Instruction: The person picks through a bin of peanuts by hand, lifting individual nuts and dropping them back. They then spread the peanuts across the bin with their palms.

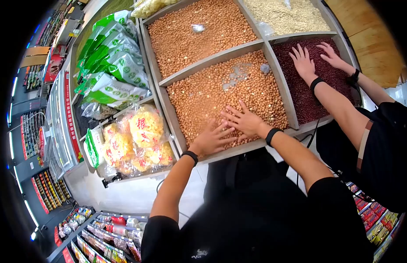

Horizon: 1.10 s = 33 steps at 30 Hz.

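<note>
My left hand (212,139) lies with fingers spread on the shelled peanuts (192,98) at the front edge of a wooden compartment. Just to its right, my right hand (243,120) also rests spread on the peanuts, its fingertips close to or overlapping those of the left. Neither hand grips anything that I can see. Bare patches of the compartment floor (236,75) show through the peanuts towards the back. A small clear bundle (265,69) sits near the right-hand divider.
A co-worker's hands (303,61) press on dark red beans (295,98) in the right compartment. Behind are more peanuts (203,41) and pale flakes (284,17). Bagged yellow food (144,127) and green-white bags (118,57) lie left. Wooden dividers (212,61) separate the bins.
</note>
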Motion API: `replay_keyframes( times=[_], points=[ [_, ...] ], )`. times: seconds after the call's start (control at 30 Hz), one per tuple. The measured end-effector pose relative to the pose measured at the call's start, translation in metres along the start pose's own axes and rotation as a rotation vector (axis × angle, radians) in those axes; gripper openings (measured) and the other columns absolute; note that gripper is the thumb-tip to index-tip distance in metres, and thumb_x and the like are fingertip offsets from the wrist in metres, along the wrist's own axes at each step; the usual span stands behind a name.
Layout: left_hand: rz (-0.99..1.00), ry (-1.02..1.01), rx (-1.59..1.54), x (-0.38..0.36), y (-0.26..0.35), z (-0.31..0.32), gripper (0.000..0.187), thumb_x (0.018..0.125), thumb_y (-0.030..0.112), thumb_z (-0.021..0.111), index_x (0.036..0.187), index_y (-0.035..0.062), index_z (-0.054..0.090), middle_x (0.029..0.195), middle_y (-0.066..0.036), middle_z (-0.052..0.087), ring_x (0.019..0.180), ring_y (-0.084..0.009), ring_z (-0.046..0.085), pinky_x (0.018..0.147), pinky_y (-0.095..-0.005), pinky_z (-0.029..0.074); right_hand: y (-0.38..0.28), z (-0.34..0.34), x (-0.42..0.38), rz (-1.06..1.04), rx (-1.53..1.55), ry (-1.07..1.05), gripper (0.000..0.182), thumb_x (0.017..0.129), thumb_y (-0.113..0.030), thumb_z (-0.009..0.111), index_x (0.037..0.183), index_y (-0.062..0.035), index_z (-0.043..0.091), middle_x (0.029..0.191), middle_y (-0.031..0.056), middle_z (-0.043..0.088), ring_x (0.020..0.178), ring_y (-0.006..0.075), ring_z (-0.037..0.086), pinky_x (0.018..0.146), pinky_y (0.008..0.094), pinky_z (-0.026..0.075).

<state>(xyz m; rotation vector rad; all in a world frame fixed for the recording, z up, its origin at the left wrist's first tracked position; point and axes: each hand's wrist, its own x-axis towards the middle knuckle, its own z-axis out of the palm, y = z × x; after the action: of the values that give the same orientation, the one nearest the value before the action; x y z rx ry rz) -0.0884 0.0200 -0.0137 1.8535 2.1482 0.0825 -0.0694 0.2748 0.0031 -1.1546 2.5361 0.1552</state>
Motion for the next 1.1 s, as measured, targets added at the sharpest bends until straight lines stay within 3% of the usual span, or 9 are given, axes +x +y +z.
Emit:
replay_keyframes(
  times=[0.23,0.5,0.57,0.67,0.8,0.9,0.97,1.03,1.1],
  points=[
    [-0.228,-0.097,0.040,0.031,-0.042,0.002,0.066,0.101,0.065,0.031,0.161,0.0365,0.021,0.170,0.002,0.013,0.157,-0.0255,0.008,0.123,-0.0602,-0.005,0.041,0.034,0.033,0.217,0.004,0.277,0.084,0.096,-0.074,0.030,0.161,-0.0219,0.024,0.170,0.0054,0.009,0.157,0.0314,0.007,0.122,0.0640,0.002],
    [-0.952,0.266,0.196,0.017,-0.103,0.016,0.072,0.102,0.061,0.037,0.163,0.0275,0.018,0.170,-0.008,0.009,0.156,-0.0345,0.004,0.122,-0.0603,0.001,0.109,0.044,0.037,0.705,0.105,0.482,0.088,0.097,-0.073,0.034,0.162,-0.0149,0.021,0.169,0.0149,0.013,0.155,0.0385,0.009,0.122,0.0621,0.007],
    [-1.024,0.404,0.098,0.009,-0.113,0.025,0.072,0.103,0.057,0.039,0.163,0.0240,0.018,0.170,-0.011,0.010,0.156,-0.0357,0.004,0.123,-0.0589,0.001,0.121,0.056,0.040,0.779,0.216,0.696,0.091,0.097,-0.072,0.036,0.160,-0.0081,0.022,0.167,0.0200,0.015,0.152,0.0435,0.015,0.122,0.0582,0.014],
    [-1.088,0.517,0.108,0.018,-0.112,0.032,0.072,0.104,0.053,0.041,0.163,0.0189,0.018,0.169,-0.015,0.011,0.155,-0.0398,0.005,0.122,-0.0596,0.004,0.122,0.054,0.050,0.833,0.247,0.577,0.090,0.098,-0.066,0.044,0.161,-0.0079,0.020,0.166,0.0206,0.017,0.152,0.0455,0.015,0.123,0.0555,0.014],
    [-0.949,0.398,0.030,0.051,-0.075,0.022,0.073,0.101,0.049,0.048,0.162,0.0185,0.022,0.169,-0.016,0.010,0.155,-0.0401,0.005,0.120,-0.0663,0.003,0.078,0.043,0.064,0.606,0.195,0.643,0.086,0.097,-0.064,0.047,0.157,-0.0056,0.030,0.162,0.0219,0.030,0.150,0.0451,0.020,0.122,0.0585,0.016],
    [-0.796,0.289,-0.117,0.044,-0.026,-0.001,0.070,0.097,0.042,0.055,0.158,0.0167,0.031,0.169,-0.014,0.012,0.155,-0.0399,0.007,0.118,-0.0694,0.006,0.041,0.034,0.042,0.331,0.432,0.590,0.069,0.088,-0.034,0.064,0.146,0.0000,0.047,0.155,0.0242,0.039,0.147,0.0453,0.029,0.123,0.0554,0.020],
    [-0.842,0.361,-0.466,0.023,0.024,-0.026,0.056,0.099,0.042,0.054,0.149,0.0184,0.048,0.169,-0.015,0.010,0.153,-0.0454,0.009,0.116,-0.0709,0.014,0.011,0.002,0.008,0.384,0.560,0.484,0.052,0.088,-0.016,0.056,0.136,0.0043,0.054,0.148,0.0240,0.047,0.142,0.0425,0.037,0.115,0.0563,0.034],
    [-0.862,0.211,-0.334,-0.010,0.055,-0.007,0.053,0.097,0.046,0.053,0.147,0.0281,0.051,0.169,-0.017,0.008,0.152,-0.0496,0.009,0.118,-0.0680,0.012,-0.015,-0.002,-0.026,0.301,0.257,0.446,0.051,0.090,-0.029,0.061,0.132,-0.0017,0.057,0.147,0.0208,0.048,0.135,0.0389,0.045,0.108,0.0518,0.041],
    [-0.996,0.313,-0.428,-0.026,0.070,0.009,0.055,0.097,0.048,0.053,0.146,0.0222,0.052,0.168,-0.017,0.013,0.153,-0.0429,0.014,0.119,-0.0670,0.010,-0.033,0.000,-0.041,0.357,0.220,0.375,0.055,0.090,-0.040,0.064,0.133,-0.0059,0.059,0.147,0.0186,0.049,0.134,0.0371,0.047,0.105,0.0513,0.044]
  ],
)
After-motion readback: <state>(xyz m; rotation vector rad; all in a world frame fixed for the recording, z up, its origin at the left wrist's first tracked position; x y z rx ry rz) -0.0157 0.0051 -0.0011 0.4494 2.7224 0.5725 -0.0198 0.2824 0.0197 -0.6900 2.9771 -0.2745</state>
